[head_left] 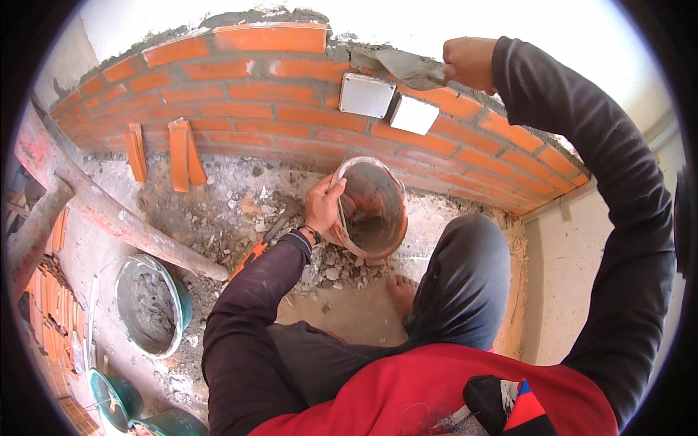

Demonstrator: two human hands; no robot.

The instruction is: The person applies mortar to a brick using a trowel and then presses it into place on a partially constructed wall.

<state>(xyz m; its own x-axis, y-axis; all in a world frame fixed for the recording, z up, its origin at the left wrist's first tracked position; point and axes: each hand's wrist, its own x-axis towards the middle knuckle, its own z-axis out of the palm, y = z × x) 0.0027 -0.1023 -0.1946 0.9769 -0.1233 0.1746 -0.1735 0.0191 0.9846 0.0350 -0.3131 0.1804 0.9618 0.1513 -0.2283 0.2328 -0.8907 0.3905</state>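
Note:
My left hand (323, 206) grips the rim of a mortar-smeared bucket (398, 236), which tilts below the brick wall (291, 92). Some dark wet residue coats its inside. Up at the wall's top course, my right hand (471, 65) is closed around a trowel, its handle hidden by the fingers. The grey, mortar-coated trowel blade (413, 69) points left along the upper edge of the bricks, beside the exposed mortar. Just under the blade, a grey box cover (367, 95) and a white box (414, 115) are set in the wall.
Orange brick strips (179, 155) lean against the wall at left. A reddish, mortar-spattered pole (131, 218) slants across the left side. A bucket of grey mortar (151, 307) stands near it. Rubble (331, 267) and an orange-handled tool (251, 256) lie on the floor.

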